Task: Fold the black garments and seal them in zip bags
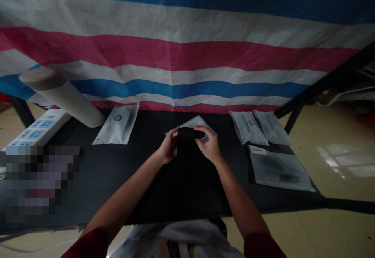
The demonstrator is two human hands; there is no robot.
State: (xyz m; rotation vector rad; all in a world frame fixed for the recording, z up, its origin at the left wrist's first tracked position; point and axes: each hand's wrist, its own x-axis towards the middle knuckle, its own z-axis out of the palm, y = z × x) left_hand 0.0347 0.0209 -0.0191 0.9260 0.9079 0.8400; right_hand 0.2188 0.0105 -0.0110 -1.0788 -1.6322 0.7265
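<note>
A dark, soft-looking black item [190,134] is held between my two hands above the middle of the black table [140,180]; its exact kind does not show. My left hand [169,147] grips its left end, thumb toward the top. On the other side, my right hand [208,144] pinches its right end between thumb and fingers. Partly hidden under the hands lies a flat, pale translucent plastic bag [199,121].
Left: a white plastic pouch [117,123], a tilted pale bottle [64,96], a power strip [36,129] and a pixelated patch. Right: two printed pouches [249,127] and a flat clear bag [279,168]. A striped tarp [172,55] hangs behind.
</note>
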